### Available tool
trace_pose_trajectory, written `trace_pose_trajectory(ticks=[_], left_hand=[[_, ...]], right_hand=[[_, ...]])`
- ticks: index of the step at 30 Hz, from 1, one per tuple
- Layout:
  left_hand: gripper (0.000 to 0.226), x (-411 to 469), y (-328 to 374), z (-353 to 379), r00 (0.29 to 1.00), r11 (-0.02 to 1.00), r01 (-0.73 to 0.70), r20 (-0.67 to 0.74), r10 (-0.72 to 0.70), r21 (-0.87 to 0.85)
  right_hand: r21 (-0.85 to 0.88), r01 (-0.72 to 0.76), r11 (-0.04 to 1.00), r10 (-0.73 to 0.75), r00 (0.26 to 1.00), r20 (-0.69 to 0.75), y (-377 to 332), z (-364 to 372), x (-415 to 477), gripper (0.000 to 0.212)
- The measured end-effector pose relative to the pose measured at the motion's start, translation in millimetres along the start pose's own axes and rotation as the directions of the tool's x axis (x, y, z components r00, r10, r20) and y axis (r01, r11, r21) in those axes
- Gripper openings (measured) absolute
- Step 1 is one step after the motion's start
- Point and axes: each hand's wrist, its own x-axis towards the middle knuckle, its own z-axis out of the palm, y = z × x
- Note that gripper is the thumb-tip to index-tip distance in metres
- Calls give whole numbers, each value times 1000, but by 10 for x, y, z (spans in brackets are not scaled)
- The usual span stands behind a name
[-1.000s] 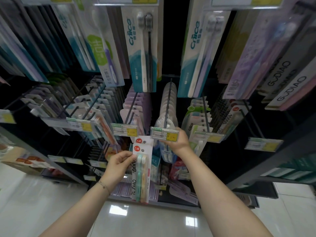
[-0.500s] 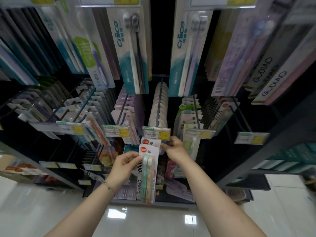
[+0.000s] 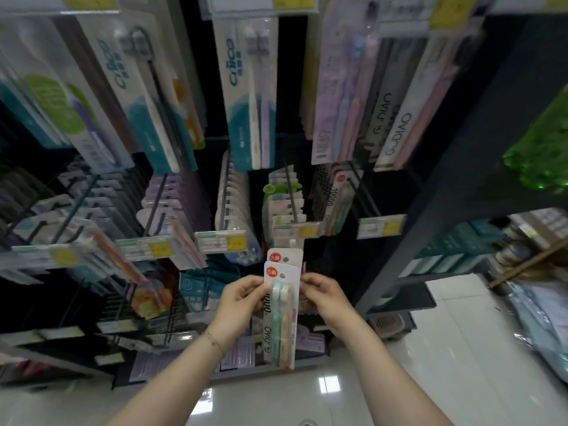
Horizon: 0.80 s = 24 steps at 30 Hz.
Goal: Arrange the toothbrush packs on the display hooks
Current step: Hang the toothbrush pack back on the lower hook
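— Dark shop racking point(image 3: 445, 179) fills the view, its hooks crowded with carded toothbrushes, over a glossy pale floor point(image 3: 461, 348). Where are the packs?

— Just below the price label point(image 3: 296, 231) on the middle hook point(image 3: 291, 192). Two toothbrush packs point(image 3: 281, 321) are stacked one behind the other, the rear card riding a little higher. The left hand point(image 3: 242, 304) pinches their left edge between thumb and curled fingers. The right hand point(image 3: 325, 298) pinches the right edge the same way.

— How would you hang them well?

— I'd square the two cards first so their hang holes line up; I can't make the holes out from here. Then I'd raise them to the label and feed the hook's tip through both cards together. After that they slide back to the packs hung behind the label. The label sits across the tip, so it likely needs passing under. Forcing it could tear a card.

— Anything readable?

— "GUDIAO" runs down the front card, under a red round sticker. Small lettering on its right edge seems to read "TOOTHBRUSH". Right of the label, a hung pack point(image 3: 336, 204) shows "10000". Above and right of the label, tall packs point(image 3: 396, 127) also read "GUDIAO". Straight above the label, the white-and-teal packs point(image 3: 246, 96) carry a blue brand word too blurred to spell.
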Motion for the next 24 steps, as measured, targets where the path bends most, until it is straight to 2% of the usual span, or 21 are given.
trace_pose_trajectory(ticks=[7,15,21,24], left_hand=[[11,124,76,490,999,1000,-15,44,14,7],[12,224,211,910,1000,1000,-16,15,16,-17],[11,294,283,1035,999,991,25,-20,-27,-129],[10,319,297,1028,999,992,11,-37,-16,-124]], right_hand=[[69,32,997,-20,984,-174,-81,-378,-109,15],[85,106,991,-75,949,-308,-113,-676,-71,18],[76,176,982,-115,857,-503,-133,-829,-13,17],[88,192,978,-115,833,-541,-202,-897,34,17]])
